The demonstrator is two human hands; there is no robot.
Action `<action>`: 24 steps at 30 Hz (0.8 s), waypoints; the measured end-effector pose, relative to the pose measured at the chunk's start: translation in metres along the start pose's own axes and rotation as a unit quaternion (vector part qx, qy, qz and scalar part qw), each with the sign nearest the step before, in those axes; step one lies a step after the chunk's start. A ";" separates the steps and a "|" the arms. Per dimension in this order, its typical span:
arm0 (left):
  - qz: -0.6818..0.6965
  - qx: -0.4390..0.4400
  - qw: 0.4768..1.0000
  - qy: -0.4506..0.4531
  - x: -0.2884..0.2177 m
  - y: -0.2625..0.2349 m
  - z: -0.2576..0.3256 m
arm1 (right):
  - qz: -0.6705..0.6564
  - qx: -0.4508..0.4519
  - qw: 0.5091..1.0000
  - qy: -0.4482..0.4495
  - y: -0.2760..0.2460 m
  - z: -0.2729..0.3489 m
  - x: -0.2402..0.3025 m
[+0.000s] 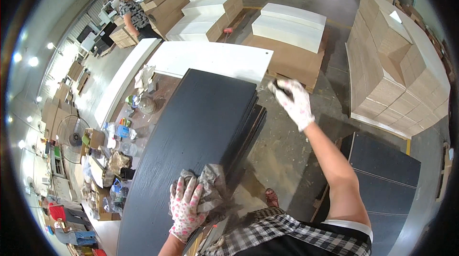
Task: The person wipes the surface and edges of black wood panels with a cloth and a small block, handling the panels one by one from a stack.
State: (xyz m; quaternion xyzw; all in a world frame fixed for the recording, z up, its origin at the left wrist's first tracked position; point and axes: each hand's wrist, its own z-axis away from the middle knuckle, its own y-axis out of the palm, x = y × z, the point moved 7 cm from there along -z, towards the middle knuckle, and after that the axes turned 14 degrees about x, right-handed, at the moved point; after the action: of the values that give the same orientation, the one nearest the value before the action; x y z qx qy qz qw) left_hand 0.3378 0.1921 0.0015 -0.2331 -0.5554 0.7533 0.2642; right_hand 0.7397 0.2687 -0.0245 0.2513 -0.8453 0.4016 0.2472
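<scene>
A stack of black boards [191, 112] with a faint grain on top lies in front of me. My left hand [186, 210], in a white glove with pink dots, presses a crumpled grey rag [213, 186] onto the near part of the top board. My right hand [294, 103], gloved alike, is raised off the stack's right side, over the floor. Its fingers are curled round something small and dark that I cannot make out.
Beyond the stack lies a white panel [210, 58]. Plastic bottles [125, 132] and clutter line the left side. Stacked brown board piles [382, 65] stand at right, above more black boards [385, 184]. A co-worker [134, 12] stands far left; a fan [74, 137] is nearer.
</scene>
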 end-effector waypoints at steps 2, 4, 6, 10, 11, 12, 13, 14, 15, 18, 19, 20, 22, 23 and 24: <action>-0.051 0.051 0.997 0.025 -0.010 -0.005 -0.037 | -0.071 0.041 0.994 0.065 0.004 0.041 -0.009; -0.041 -0.001 0.996 0.076 -0.023 -0.014 -0.086 | -0.092 0.017 0.990 0.110 -0.010 0.083 -0.024; -0.089 -0.002 0.992 0.086 -0.040 -0.022 -0.149 | -0.135 -0.001 0.977 0.167 -0.025 0.124 -0.045; -0.084 -0.037 0.995 0.048 -0.070 -0.044 -0.261 | -0.141 -0.044 0.971 0.190 -0.049 0.182 -0.061; -0.079 -0.023 0.996 0.037 -0.078 -0.052 -0.284 | -0.173 -0.056 0.957 0.227 -0.051 0.197 -0.071; -0.072 -0.009 0.997 0.027 -0.084 -0.056 -0.302 | -0.203 -0.065 0.940 0.265 -0.050 0.211 -0.081; -0.098 -0.022 0.995 0.019 -0.086 -0.056 -0.311 | -0.195 -0.070 0.947 0.245 -0.051 0.217 -0.083; -0.121 -0.032 0.992 0.012 -0.088 -0.055 -0.315 | -0.207 -0.063 0.940 0.262 -0.054 0.213 -0.071; -0.095 -0.049 0.994 0.016 -0.085 -0.053 -0.312 | -0.254 -0.067 0.921 0.286 -0.048 0.214 -0.070; -0.147 -0.031 0.989 0.004 -0.080 -0.037 -0.293 | -0.331 -0.054 0.896 0.291 -0.037 0.202 -0.058; -0.161 -0.037 0.986 0.010 -0.083 -0.041 -0.271 | -0.304 -0.078 0.913 0.262 -0.038 0.201 -0.058; -0.208 -0.016 0.978 0.001 -0.079 -0.033 -0.251 | -0.279 -0.051 0.926 0.248 -0.033 0.192 -0.057; -0.156 0.004 0.988 -0.008 -0.063 -0.017 -0.198 | -0.272 -0.021 0.940 0.206 -0.021 0.173 -0.041; -0.146 0.036 0.989 -0.002 -0.057 -0.013 -0.166 | -0.241 -0.007 0.951 0.192 -0.015 0.159 -0.026; -0.179 0.103 0.978 0.025 -0.055 -0.020 -0.128 | -0.263 -0.001 0.951 0.165 -0.007 0.146 -0.013</action>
State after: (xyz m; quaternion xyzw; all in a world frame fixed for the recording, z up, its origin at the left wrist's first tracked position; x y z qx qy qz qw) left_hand 0.4649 0.2522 -0.0118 -0.1199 -0.5005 0.7409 0.4314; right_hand 0.7219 0.1505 -0.1095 0.3946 -0.6969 0.3577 0.4804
